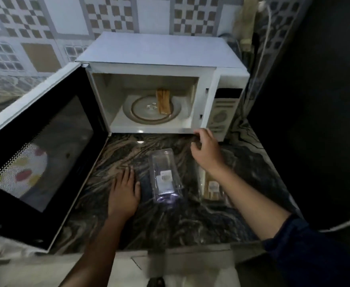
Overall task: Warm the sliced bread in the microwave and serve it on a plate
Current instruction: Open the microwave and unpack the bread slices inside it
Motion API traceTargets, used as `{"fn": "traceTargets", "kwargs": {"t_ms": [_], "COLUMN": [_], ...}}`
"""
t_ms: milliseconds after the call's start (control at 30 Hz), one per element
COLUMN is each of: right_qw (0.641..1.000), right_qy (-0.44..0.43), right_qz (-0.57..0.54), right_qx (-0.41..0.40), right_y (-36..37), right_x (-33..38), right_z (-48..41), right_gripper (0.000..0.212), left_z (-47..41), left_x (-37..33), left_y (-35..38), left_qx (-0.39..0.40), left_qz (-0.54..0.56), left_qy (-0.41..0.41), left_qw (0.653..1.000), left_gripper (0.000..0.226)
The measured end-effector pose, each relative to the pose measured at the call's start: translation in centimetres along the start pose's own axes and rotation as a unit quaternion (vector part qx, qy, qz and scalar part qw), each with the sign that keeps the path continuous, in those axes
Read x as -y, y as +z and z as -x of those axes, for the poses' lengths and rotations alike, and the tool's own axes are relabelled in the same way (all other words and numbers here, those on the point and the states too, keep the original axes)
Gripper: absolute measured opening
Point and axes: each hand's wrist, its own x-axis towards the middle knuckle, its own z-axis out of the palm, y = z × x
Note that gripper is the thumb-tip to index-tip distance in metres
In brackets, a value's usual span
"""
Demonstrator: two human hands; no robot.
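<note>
The white microwave (221, 83) stands at the back of the counter with its door (35, 154) swung wide to the left. Inside, sliced bread (164, 101) lies on the right part of the glass turntable (143, 112). My left hand (123, 195) rests flat on the marble counter (128, 152), fingers straight. My right hand (206, 151) hovers just in front of the microwave's lower right corner, fingers loosely curled and holding nothing. A clear plastic bread package (165, 176) lies on the counter between my hands. No plate can be seen.
A second packet (212, 188) with bread in it lies partly under my right forearm. A dark tall surface (315, 100) closes off the right side. A white cable (263, 48) runs down behind the microwave. The tiled wall (35, 38) is behind.
</note>
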Motion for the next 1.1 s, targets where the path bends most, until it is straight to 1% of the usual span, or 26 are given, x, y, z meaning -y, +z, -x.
{"fn": "traceTargets", "kwargs": {"t_ms": [100,133,200,300,433,500,533,600,667,733,833,933,1033,1100], "right_qw": [0.999,0.998,0.997,0.996,0.986,0.983,0.984,0.986,0.988,0.99,0.989,0.985,0.979,0.975], "right_qy": [-0.05,-0.058,-0.056,-0.037,0.002,0.005,0.008,0.023,0.041,0.057,0.071,0.088,0.107,0.115], "right_qz": [0.01,0.02,0.049,0.073,0.075,0.082,0.083,0.074,0.052,0.029,0.011,0.0,0.004,0.012], "right_qx": [-0.015,-0.014,0.002,0.043,0.152,0.164,0.16,0.148,0.137,0.127,0.129,0.15,0.174,0.192], "right_y": [-1.9,-2.4,-3.0,-3.3,-3.2,-3.0,-3.0,-2.9,-2.9,-3.1,-3.2,-3.5,-4.0,-4.2], "right_x": [-1.4,-2.1,-3.4,-5.0,-5.6,-5.5,-5.4,-5.3,-5.3,-5.2,-5.2,-5.1,-5.2,-5.1], "right_z": [5.2,6.9,9.9,13.1,15.4,16.0,16.1,16.2,16.4,16.7,17.0,16.8,16.5,16.1], "right_gripper": [0.017,0.014,0.013,0.016,0.018,0.017,0.017,0.016,0.016,0.017,0.018,0.019,0.02,0.022], "left_z": [3.3,4.3,6.2,8.4,11.2,12.6,13.0,13.2,12.8,12.0,10.5,9.6,9.4,9.3], "left_x": [-1.5,-1.9,-2.6,-3.7,-6.0,-7.7,-8.7,-11.0,-13.2,-14.5,-14.7,-14.3,-14.3,-14.3], "left_y": [0.6,0.8,1.0,1.1,1.0,1.2,1.2,1.1,0.8,0.7,1.1,1.5,1.6,1.9], "left_qx": [-0.003,0.001,-0.001,-0.009,-0.038,-0.036,-0.022,0.026,0.09,0.126,0.151,0.178,0.183,0.181], "left_qz": [0.004,-0.001,0.001,0.037,0.125,0.162,0.185,0.268,0.356,0.402,0.446,0.49,0.531,0.547], "left_qy": [-0.037,-0.04,-0.039,-0.054,-0.069,-0.064,-0.062,-0.062,-0.067,-0.071,-0.091,-0.085,-0.074,-0.074], "left_qw": [0.999,0.999,0.999,0.998,0.989,0.984,0.981,0.961,0.928,0.904,0.877,0.849,0.824,0.814], "left_gripper": [0.061,0.057,0.056,0.057,0.048,0.039,0.036,0.032,0.031,0.032,0.031,0.035,0.03,0.028]}}
